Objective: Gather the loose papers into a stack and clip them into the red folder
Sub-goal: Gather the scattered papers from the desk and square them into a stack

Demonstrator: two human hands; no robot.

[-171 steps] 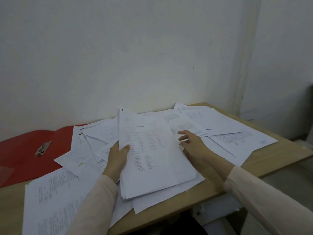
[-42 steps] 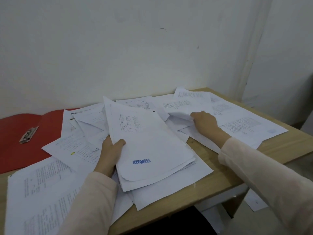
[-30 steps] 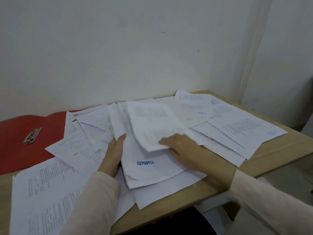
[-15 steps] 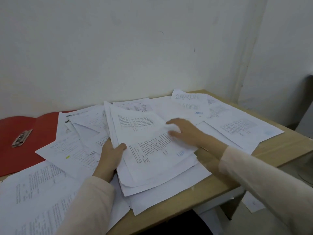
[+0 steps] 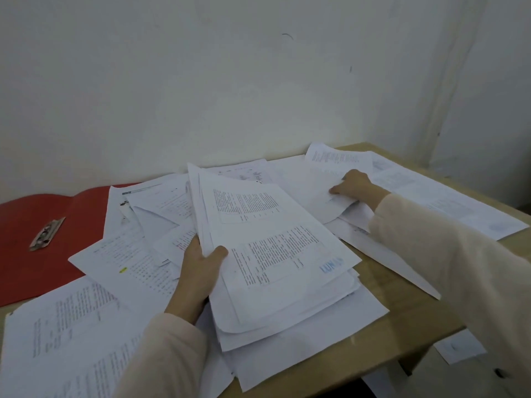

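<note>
While left hand (image 5: pixel 201 271) pinches uneven stack of printed white paper sheets (image 5: pixel 275 254) at left edge, right hand (image 5: pixel 352 186) grips loose sheet (image 5: pixel 310 185) beyond stack. Paper light, floppy, slippery: support underneath. Open red folder (image 5: pixel 26 242) left of stack.

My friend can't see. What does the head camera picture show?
A left hand holds a stack of papers while the right hand grabs another sheet. More papers cover the wooden table; an open red folder lies left.
</note>
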